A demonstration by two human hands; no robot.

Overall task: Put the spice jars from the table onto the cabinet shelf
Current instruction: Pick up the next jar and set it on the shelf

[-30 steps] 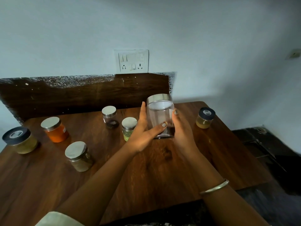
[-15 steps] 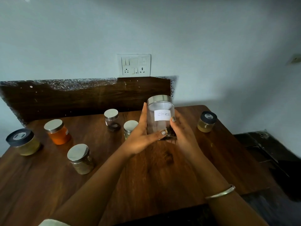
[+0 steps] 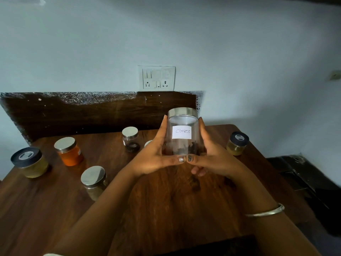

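I see left grip (image 3: 154, 159) and right grip (image 3: 216, 160) cupping the cloves jar (image 3: 182, 145) upright over the desk (image 3: 166, 209); thumbs meet at its base; label (image 3: 181, 131) faces me.

Only one bit of writing is actually readable here: a white paper label (image 3: 181, 132) stuck on the front of the tall clear jar (image 3: 182, 124), handwritten "Cloves" in dark pen. The small jar (image 3: 130, 140) at its 9 o'clock and the orange jar (image 3: 69, 154) further that way show slivers of label too, but they're turned away and unreadable.
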